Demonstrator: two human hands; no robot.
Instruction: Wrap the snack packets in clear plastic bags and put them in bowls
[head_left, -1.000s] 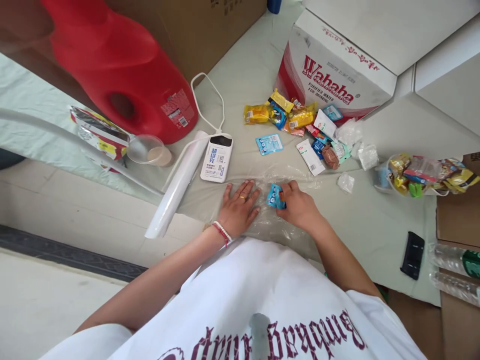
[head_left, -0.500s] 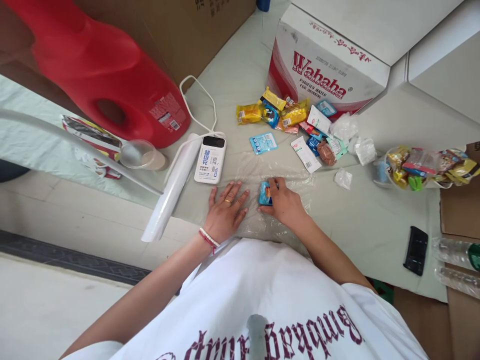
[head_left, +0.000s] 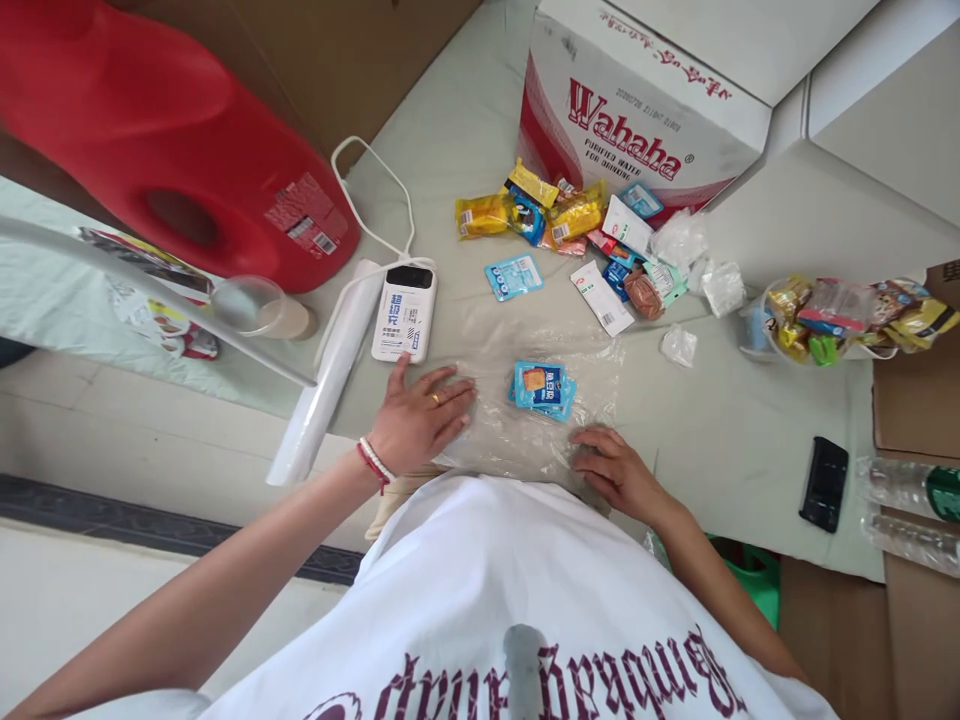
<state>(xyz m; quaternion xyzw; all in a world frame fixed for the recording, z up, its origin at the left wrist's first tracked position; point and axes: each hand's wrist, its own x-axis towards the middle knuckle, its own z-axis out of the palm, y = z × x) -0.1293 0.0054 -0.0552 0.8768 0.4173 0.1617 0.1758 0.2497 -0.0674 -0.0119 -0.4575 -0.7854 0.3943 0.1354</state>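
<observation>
A sheet of clear plastic wrap (head_left: 540, 440) lies spread on the table in front of me. On it rest blue snack packets (head_left: 541, 388), stacked loosely. My left hand (head_left: 420, 418) lies flat with fingers spread on the wrap's left edge. My right hand (head_left: 613, 470) rests on the wrap's near right corner, fingers curled down onto the film; it holds no packet. The packets lie free between the two hands.
A roll of wrap (head_left: 327, 378) and a white power bank (head_left: 403, 314) with cable lie left. A red jug (head_left: 165, 150), a Wahaha box (head_left: 637, 130), a heap of snack packets (head_left: 577, 235), a filled bowl (head_left: 840, 320) and a black phone (head_left: 823, 482) surround the spot.
My right hand has let go of the blue packets and drawn back to the wrap's near edge. The left hand has shifted slightly left. The view has tilted.
</observation>
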